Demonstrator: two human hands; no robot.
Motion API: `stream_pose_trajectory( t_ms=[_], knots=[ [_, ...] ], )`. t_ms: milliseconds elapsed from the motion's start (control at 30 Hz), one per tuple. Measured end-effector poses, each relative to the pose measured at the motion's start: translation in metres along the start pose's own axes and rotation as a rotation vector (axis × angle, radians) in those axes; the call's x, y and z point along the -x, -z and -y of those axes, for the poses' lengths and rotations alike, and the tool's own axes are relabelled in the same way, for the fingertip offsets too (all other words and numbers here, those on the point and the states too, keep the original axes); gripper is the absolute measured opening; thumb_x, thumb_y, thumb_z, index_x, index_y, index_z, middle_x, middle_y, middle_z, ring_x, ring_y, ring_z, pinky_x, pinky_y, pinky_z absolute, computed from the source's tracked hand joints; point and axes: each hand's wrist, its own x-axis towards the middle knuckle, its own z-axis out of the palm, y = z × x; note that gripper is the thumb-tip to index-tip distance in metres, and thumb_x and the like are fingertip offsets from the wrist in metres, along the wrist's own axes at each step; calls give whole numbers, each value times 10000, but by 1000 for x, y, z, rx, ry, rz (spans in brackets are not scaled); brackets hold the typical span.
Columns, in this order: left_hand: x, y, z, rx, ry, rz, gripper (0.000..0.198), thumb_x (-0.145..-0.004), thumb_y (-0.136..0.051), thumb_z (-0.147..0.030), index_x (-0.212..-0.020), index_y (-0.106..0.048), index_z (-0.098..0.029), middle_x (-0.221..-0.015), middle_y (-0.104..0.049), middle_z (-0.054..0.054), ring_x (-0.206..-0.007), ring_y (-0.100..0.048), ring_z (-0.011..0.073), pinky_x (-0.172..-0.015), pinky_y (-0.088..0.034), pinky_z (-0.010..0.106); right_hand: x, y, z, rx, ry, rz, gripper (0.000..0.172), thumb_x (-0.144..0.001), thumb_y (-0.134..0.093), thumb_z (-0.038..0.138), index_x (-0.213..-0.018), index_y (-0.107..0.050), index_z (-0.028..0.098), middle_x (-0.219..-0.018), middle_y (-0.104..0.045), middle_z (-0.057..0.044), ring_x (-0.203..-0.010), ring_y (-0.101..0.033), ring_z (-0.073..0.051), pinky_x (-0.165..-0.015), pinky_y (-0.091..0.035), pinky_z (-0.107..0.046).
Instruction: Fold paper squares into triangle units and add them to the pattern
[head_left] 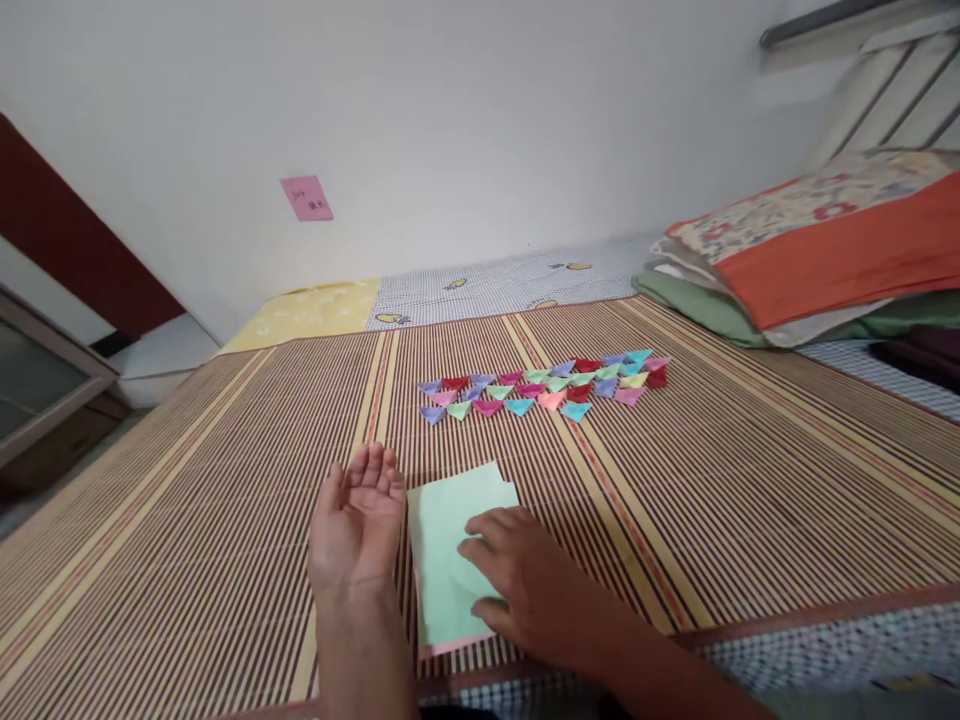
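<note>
A small stack of pale green paper (442, 560) lies on the striped mat (240, 510), with a pink edge showing under its near side. My left hand (361, 522) rests palm up just left of the stack, its fingers apart and nothing in it. Over the right part of the paper is my right hand (514, 580), palm down with the fingers spread and slightly bent. Beyond the stack, several small folded paper triangles (531, 390) in red, pink, green, blue and purple sit in rows.
Folded cloths with an orange and floral cover (840, 240) are piled at the right. A pink note (307, 198) is on the white wall (480, 130). A yellow cloth (315, 310) lies along the mat's far edge, and a door frame (60, 420) stands at the left.
</note>
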Motion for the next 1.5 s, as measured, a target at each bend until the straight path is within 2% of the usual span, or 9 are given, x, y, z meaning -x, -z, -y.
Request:
stream_pose_trajectory(
  t_ms=[100, 267, 567, 733, 833, 967, 1167, 1300, 1500],
  knots=[
    [-1, 1, 0, 12, 4, 6, 293, -1028, -421, -224, -925, -673, -117, -856, -733, 101, -793, -734, 182, -697, -623, 292, -4, -10, 2, 98, 15, -23, 58, -913, -598, 135, -936, -624, 181, -1006, -666, -81, -920, -570, -249, -842, -404, -387],
    [-1, 2, 0, 9, -16, -13, 290, -1017, -435, -219, -919, -687, -113, -857, -730, 108, -786, -725, 183, -687, -608, 283, -13, -18, -10, -184, -68, -287, 171, -788, -539, 38, -766, -553, 207, -808, -616, -49, -748, -520, -221, -724, -371, -356],
    [4, -4, 11, -254, -102, 50, 299, -989, -524, -276, -848, -736, -120, -934, -761, 130, -889, -732, 194, -768, -561, 276, -41, 51, -65, -801, -355, -843, 77, -917, -534, 306, -873, -500, 254, -755, -589, 8, -688, -593, -185, -642, -464, -296],
    [10, -6, 30, -531, -110, 264, 346, -931, -669, -403, -1154, -741, -148, -1235, -731, 161, -1144, -684, 231, -909, -537, 302, -45, 45, -59, -1159, -366, -822, 145, -854, -587, 373, -849, -505, 254, -699, -630, 12, -654, -649, -194, -603, -522, -309],
    [11, -3, 33, -595, -75, 294, 366, -798, -824, -354, -1094, -746, -153, -1035, -786, 117, -918, -738, 207, -792, -559, 280, -42, 35, -56, -1292, -383, -805, 182, -810, -647, 389, -822, -537, 244, -667, -640, 9, -671, -671, -202, -598, -533, -306],
    [11, -2, 33, -587, -19, 295, 325, -610, -940, -284, -756, -686, -144, -689, -736, 24, -608, -672, 138, -617, -533, 223, -35, 36, -56, -1381, -406, -786, 212, -811, -717, 400, -845, -597, 229, -706, -698, -4, -708, -689, -198, -615, -536, -288],
    [17, -7, 35, -589, -127, 258, 325, -625, -932, -297, -737, -658, -160, -668, -709, -21, -561, -623, 91, -556, -496, 174, -32, 41, -54, -1286, -366, -657, 241, -736, -842, 353, -876, -725, 195, -850, -776, -38, -806, -712, -205, -766, -565, -321],
    [21, -7, 35, -622, -55, 329, 284, -678, -905, -282, -840, -707, -159, -759, -756, 14, -648, -687, 135, -633, -546, 227, -33, 42, -56, -1167, -362, -699, 197, -758, -813, 364, -833, -743, 195, -826, -771, -41, -793, -703, -216, -707, -565, -319],
    [21, -7, 36, -622, -54, 331, 312, -700, -886, -299, -934, -736, -155, -804, -777, 40, -690, -714, 175, -670, -572, 283, -26, 48, -58, -1211, -358, -564, 191, -774, -810, 338, -897, -754, 203, -832, -749, -23, -794, -702, -205, -717, -561, -302]
  ],
)
